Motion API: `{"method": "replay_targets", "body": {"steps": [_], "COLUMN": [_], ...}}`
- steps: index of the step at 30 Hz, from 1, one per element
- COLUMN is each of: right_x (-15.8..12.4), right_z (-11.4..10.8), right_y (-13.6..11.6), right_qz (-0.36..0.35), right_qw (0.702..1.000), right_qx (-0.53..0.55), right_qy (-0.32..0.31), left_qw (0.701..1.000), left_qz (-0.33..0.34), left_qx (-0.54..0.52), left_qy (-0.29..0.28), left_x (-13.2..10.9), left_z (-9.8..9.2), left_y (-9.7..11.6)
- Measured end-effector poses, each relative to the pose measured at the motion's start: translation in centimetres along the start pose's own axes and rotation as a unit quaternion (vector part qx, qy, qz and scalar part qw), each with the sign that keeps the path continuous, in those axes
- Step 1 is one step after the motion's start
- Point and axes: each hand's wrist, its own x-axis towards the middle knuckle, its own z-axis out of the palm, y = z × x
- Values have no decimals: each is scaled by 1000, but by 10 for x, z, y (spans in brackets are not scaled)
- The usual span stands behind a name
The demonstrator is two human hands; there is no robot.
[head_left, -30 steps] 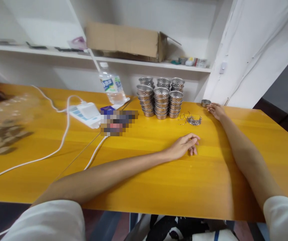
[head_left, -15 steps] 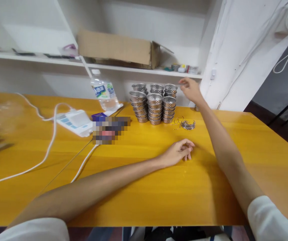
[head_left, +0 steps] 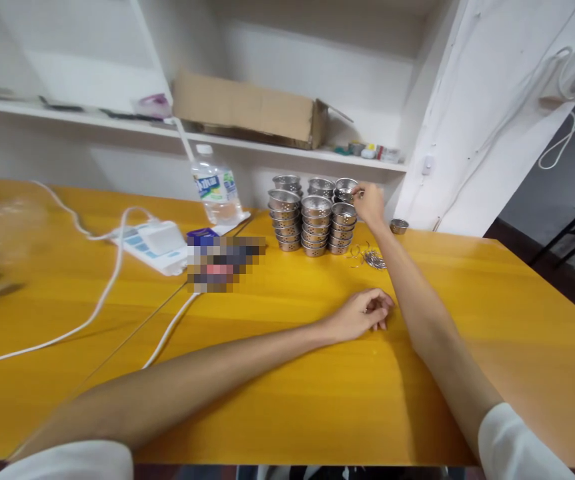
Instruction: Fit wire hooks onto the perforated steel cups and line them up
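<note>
The top cup (head_left: 345, 185) sits on the back right pile among the stacks of perforated metal cups (head_left: 312, 220), at the far edge of the yellow worktop (head_left: 292, 373) close to the white wall. The right hand (head_left: 369, 203) reaches out to it at full arm's length, and its fingers look pinched on the cup's rim, though the blur there keeps me from being sure how firm the hold is. There are six piles in two rows of three, each of shiny cups with holes punched in their sides, nested one inside the next; the uppermost ones show bare insides. Just in front of the piles lies a loose heap of wire rings (head_left: 371, 258), partly under the right forearm. A single metal cup (head_left: 398, 226) stands apart to the right, near the wall, its inside hidden from here. Nearer the person, the left hand (head_left: 360, 315) rests on the wood with its fingers curled loosely toward the palm; I cannot tell whether anything is in them. To the left of the piles stands a clear water bottle (head_left: 214, 187), then a white power strip (head_left: 153, 241) with its cable trailing across the wood. On the shelf (head_left: 92, 117) above lies a cardboard box (head_left: 247, 110) on its side, one flap open to the right, its contents out of sight.
</note>
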Motion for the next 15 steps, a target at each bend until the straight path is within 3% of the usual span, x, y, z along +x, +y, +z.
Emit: {"method": "replay_targets", "body": {"steps": [5, 15], "right_x": [0, -1], "right_z": [-1, 2], "right_y": [9, 11], "right_qz": [-17, -16], "right_qw": [998, 999], "right_qx": [48, 42], "right_qy": [33, 22], "left_qw": [1000, 1000], "left_qz": [-19, -17], "left_qx": [-5, -3], "left_qy": [-1, -9], "left_x": [-2, -4], "left_z": [0, -2], "left_y": [4, 6]}}
